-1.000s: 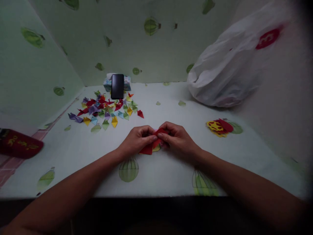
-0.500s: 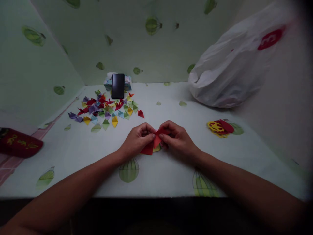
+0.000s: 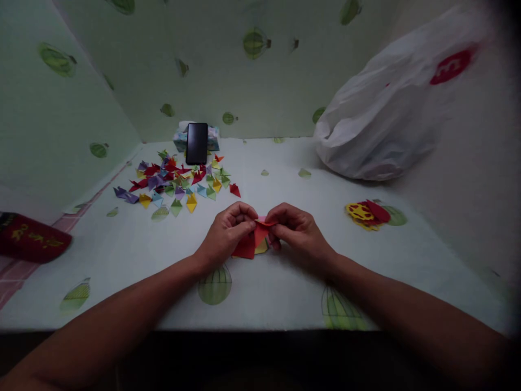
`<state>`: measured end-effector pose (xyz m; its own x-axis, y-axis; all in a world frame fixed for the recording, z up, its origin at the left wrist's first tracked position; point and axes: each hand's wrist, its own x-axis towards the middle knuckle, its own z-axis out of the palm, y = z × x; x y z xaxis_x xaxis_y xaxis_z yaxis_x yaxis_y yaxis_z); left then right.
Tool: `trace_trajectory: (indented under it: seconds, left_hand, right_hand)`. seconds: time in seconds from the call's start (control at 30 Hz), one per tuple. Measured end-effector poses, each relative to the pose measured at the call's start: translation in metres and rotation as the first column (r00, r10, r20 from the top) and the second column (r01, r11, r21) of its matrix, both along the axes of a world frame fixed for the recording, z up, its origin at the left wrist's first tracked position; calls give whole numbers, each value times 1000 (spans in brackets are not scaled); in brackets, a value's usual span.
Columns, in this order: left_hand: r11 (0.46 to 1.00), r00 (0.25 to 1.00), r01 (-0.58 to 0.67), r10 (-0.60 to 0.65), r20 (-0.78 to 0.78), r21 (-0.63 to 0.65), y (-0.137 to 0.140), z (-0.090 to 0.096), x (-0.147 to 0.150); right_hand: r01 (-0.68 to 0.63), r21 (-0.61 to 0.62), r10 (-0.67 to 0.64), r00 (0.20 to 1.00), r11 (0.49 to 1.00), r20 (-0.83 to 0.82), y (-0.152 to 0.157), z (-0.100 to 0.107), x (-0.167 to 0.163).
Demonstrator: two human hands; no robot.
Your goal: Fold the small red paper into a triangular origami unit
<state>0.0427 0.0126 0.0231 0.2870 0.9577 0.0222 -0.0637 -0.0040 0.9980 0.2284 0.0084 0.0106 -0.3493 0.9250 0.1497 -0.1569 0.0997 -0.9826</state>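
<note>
Between my two hands is a piece of red-orange folding paper (image 3: pixel 261 233), partly folded, just above the table. My left hand (image 3: pixel 231 228) is closed, pinching its left side between thumb and fingers. My right hand (image 3: pixel 296 230) pinches its right side in the same manner. Beneath it lie flat sheets, a red paper (image 3: pixel 245 248) and a yellow paper (image 3: pixel 261 247), partly hidden by my fingers. Farther back on the left is a loose pile of small folded paper pieces (image 3: pixel 175 182) in red, purple, green, yellow and blue.
A black phone (image 3: pixel 197 143) leans on a tissue box (image 3: pixel 213 139) behind the pile. Yellow and red paper cut-outs (image 3: pixel 366 213) lie right. A large white plastic bag (image 3: pixel 378 119) stands back right; a dark red object with yellow writing (image 3: pixel 35 239) is at far left.
The red-orange paper has been tilted, its upper part now flattened into a narrow fold between my fingertips. My right hand has shifted slightly to the right.
</note>
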Motion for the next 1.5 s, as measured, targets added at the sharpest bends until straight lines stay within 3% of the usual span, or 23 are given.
trace_trajectory:
  seconds: [0.47, 0.83, 1.3, 1.4, 1.5]
  left_hand:
    - [994, 999, 39, -39, -6, 101, -3, 2, -1]
    - [993, 998, 59, -58, -20, 98, 0, -4, -2]
    - [986, 995, -71, 80, -54, 152, 1, 0, 0]
    - [986, 994, -68, 80, -72, 150, 2, -1, 0]
    - [987, 994, -53, 66, -84, 149, 3, -3, 0]
  right_hand:
    - [-41, -49, 37, 997, 998, -72, 1, -6, 4]
    - [-1, 58, -4, 997, 998, 79, -3, 0, 2]
    - [-126, -82, 127, 992, 989, 10, 2, 0, 2]
    - [-70, -38, 74, 990, 997, 121, 2, 0, 2]
    - [-21, 82, -5, 952, 996, 307, 1, 2, 2]
